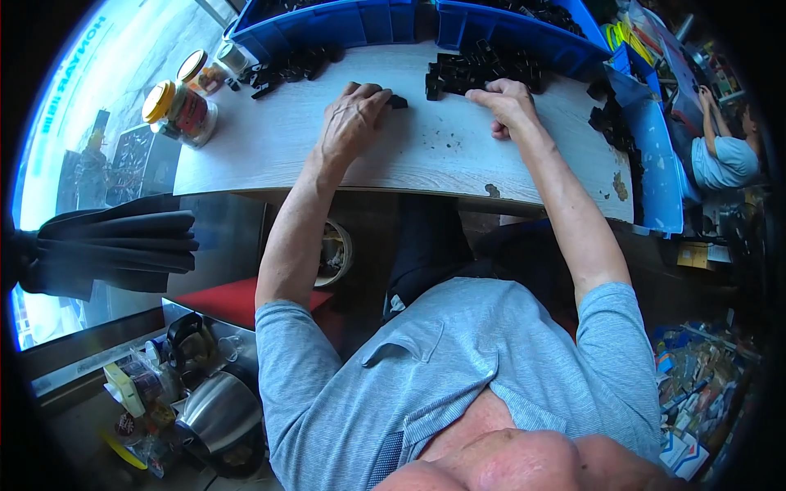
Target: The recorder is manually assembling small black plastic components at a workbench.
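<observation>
My left hand [354, 120] rests over the pale wooden tabletop with its fingers closed. A small black plastic part [397, 101] sticks out at its fingertips, on the side facing my right hand. To the right, my right hand [512, 108] is at the near edge of a heap of black plastic parts [458, 72]. One of its fingers stretches leftward along the heap, and another digit is bent below, with a gap between them. Nothing shows in that gap. The fingers farther into the heap are partly hidden.
Blue bins [327, 26] of black parts line the table's far side, and another blue bin [661, 192] stands at right. More black parts [295, 67] lie at far left near lidded jars [187, 114]. A steel kettle [219, 412] is at lower left. Another person [725, 159] sits far right.
</observation>
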`<control>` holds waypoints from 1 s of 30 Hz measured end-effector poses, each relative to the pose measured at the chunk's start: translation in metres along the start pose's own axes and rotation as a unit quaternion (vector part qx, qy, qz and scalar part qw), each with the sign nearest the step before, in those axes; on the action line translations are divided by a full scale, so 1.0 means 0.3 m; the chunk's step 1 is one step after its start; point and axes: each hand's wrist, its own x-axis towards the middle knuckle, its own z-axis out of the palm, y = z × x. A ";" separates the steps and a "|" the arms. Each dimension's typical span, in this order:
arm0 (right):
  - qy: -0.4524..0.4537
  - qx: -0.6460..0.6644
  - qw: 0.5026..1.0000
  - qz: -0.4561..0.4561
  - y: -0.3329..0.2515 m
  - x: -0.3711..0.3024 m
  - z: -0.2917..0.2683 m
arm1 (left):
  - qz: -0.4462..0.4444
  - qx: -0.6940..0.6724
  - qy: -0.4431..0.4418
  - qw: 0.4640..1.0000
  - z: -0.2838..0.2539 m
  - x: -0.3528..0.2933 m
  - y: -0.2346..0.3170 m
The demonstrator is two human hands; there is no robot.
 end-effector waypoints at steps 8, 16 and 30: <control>-0.039 0.095 0.994 0.039 0.023 0.006 -0.039 | -0.090 -0.038 -0.002 0.995 0.003 0.030 0.011; -0.047 0.117 0.991 0.048 0.049 -0.059 -0.096 | -0.022 -0.041 0.096 0.994 0.048 -0.006 0.056; -0.045 0.084 0.995 0.026 0.078 -0.078 -0.123 | -0.050 -0.055 0.084 0.994 0.061 -0.010 0.084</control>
